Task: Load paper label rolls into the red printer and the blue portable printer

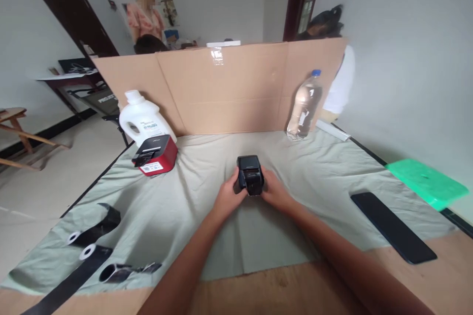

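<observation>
Between both hands, over the middle of the cloth, is a black portable label printer (250, 163) with a curved dark part at its near end. My left hand (229, 194) grips its left side, and my right hand (276, 191) closes round its right side. Some fingertips are hidden behind the casing. Farther left stands a red and black label printer (166, 158) with a white label on its front. Black label rolls (88, 252) lie at the near left, one with a long strip unrolled. A crumpled dark strip (116, 272) curls beside them.
A cardboard screen (225, 91) stands across the back. Before it are a white jug (144, 113) at left and a water bottle (306, 106) at right. A black phone (393, 226) and a green plastic item (428, 182) lie at right. Two other people are beyond the screen.
</observation>
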Demonstrator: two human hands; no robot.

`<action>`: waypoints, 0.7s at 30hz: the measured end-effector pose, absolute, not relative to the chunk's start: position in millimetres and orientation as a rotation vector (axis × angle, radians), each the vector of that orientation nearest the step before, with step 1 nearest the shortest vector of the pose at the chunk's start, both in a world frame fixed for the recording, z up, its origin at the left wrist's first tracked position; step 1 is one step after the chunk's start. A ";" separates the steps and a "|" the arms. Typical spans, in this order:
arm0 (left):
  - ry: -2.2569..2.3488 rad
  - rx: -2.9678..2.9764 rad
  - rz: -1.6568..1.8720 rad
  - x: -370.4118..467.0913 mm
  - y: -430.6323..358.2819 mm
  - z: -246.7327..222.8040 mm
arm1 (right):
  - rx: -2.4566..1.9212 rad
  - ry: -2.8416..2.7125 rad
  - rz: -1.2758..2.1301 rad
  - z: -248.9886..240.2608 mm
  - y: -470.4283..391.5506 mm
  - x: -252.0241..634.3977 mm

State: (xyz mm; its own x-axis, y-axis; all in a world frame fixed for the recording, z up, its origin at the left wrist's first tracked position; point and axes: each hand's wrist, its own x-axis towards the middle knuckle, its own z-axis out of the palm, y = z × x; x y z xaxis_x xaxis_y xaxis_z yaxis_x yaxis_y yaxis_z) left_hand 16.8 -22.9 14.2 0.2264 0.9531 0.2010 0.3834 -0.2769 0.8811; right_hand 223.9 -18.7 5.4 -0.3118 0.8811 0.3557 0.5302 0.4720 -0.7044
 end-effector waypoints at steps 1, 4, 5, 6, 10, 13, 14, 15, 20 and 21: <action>1.203 1.801 1.009 33.1 -17.7 18.1 | -1.183 -1.966 0.590 9.2 -18.9 243.1; 1.124 1.824 0.966 93.7 5.5 27.1 | -1.296 -1.845 0.549 19.4 -15.6 308.2; 1.091 1.821 0.959 116.0 14.9 28.2 | -1.341 -1.801 0.535 22.5 -12.8 329.9; 1.055 1.811 0.956 138.3 24.7 28.3 | -1.384 -1.762 0.521 25.8 -9.1 350.6; 0.948 1.762 0.961 214.9 61.3 21.7 | -1.513 -1.683 0.519 38.9 10.2 414.4; 0.922 1.782 0.938 249.8 81.2 16.8 | -1.563 -1.625 0.559 42.8 23.3 440.6; 0.921 1.795 0.923 257.2 86.0 15.8 | -1.559 -1.614 0.571 42.1 26.6 446.2; 0.922 1.813 0.906 262.8 90.0 15.2 | -1.545 -1.614 0.584 40.6 29.4 451.0; 0.939 1.885 0.826 276.3 102.6 12.1 | -1.512 -1.601 0.673 27.6 39.5 466.0; 0.938 1.870 0.813 278.0 104.2 11.0 | -1.520 -1.589 0.679 24.8 41.6 467.7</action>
State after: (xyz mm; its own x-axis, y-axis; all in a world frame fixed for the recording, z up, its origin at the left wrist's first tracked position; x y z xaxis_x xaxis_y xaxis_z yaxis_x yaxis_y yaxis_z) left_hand 278.0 104.2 11.0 0.5034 0.8485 0.1634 0.2825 -0.3404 0.8968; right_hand 467.7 41.6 24.8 0.0603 0.9800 0.1898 0.5405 0.1278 -0.8316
